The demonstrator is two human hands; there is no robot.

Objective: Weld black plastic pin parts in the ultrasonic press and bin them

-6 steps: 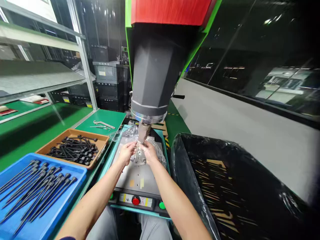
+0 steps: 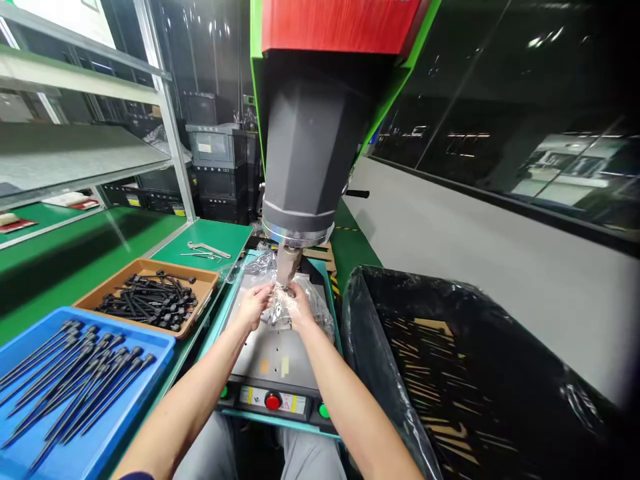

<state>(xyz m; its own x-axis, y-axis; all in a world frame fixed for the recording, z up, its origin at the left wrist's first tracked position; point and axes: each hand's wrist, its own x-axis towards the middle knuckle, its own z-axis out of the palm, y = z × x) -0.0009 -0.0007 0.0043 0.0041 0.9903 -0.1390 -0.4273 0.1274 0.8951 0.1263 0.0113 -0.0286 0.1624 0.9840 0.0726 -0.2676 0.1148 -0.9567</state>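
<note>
Both of my hands are at the lower tip of a metal tool head point(image 2: 287, 265) that hangs from the large grey machine body point(image 2: 307, 153). My left hand point(image 2: 256, 305) is on the left of the tip, with thumb and fingers pinched together. From the right, my right hand point(image 2: 300, 305) reaches in, its fingers also drawn together. Clear plastic film point(image 2: 320, 310) bunches around a small fixture under the tip. Whatever small piece lies between the fingertips is too hidden to name. Below spreads the grey metal work plate point(image 2: 255, 353).
To the left stand a blue tray point(image 2: 163, 343) of long black rods with heads and a brown tray point(image 2: 207, 280) of shorter black pieces. Wrenches point(image 2: 210, 250) lie behind. A black-lined bin point(image 2: 360, 320) is at right. A red button point(image 2: 273, 401) sits in front.
My right hand's fingers have shifted slightly at the tip, and the plastic film beside them catches more light. The left hand stays nearly in place.
</note>
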